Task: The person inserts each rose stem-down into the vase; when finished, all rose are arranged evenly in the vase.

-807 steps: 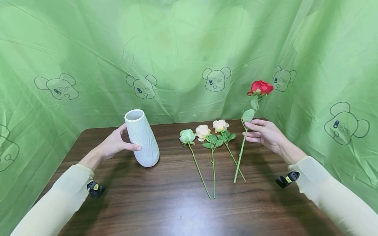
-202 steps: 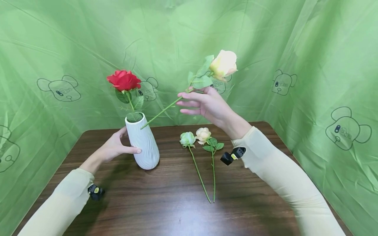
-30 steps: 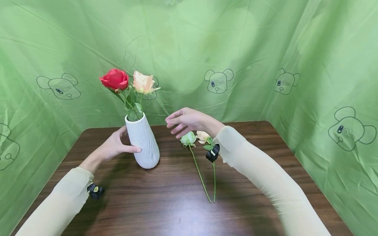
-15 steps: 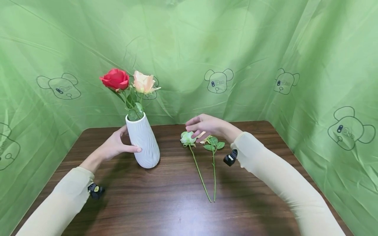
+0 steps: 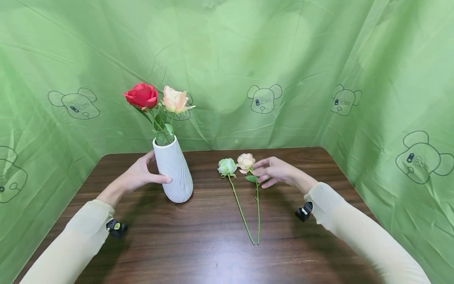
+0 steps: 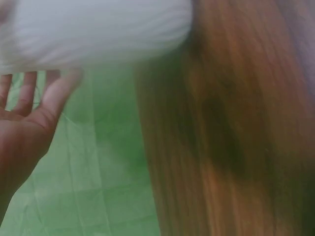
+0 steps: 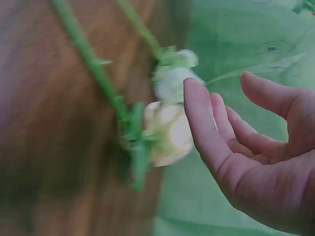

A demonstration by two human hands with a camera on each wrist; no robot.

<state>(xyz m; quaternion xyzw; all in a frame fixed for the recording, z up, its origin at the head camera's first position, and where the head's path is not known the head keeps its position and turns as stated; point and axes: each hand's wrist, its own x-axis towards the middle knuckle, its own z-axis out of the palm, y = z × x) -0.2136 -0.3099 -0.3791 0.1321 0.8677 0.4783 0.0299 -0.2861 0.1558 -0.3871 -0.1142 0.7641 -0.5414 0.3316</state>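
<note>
Left sleeve (image 5: 74,240), pale yellow, with a small black wrist camera (image 5: 116,228) under the cuff; left hand (image 5: 136,176) on the side of the white ribbed vase (image 5: 173,170), thumb lying across its front and fingers round its far side, curled to the wall; the left wrist view, blurred, shows the palm and fingers (image 6: 29,105) against the vase's white body (image 6: 98,29); the vase stands on the dark wooden table (image 5: 213,252), leaning slightly left; in its mouth a red rose (image 5: 141,95) and, just beside it on the right, a peach rose (image 5: 175,101), heads touching or nearly so.

Middle of the table: a pale green rose (image 5: 227,167) lying flat, stem running toward the viewer; just right of it a cream rose (image 5: 246,161), also flat, its stem meeting the other's at the near end.

Right hand (image 5: 274,173) low over the table, just beside the cream rose, fingertips (image 5: 256,172) at its leaves below the head; fingers spread and loosely bent, gripping nothing; the right wrist view shows the fingers (image 7: 206,128) apart, the cream bloom (image 7: 170,132) just in front of them; contact cannot be told.

Behind: a green cloth backdrop (image 5: 227,59) printed with bear outlines.
</note>
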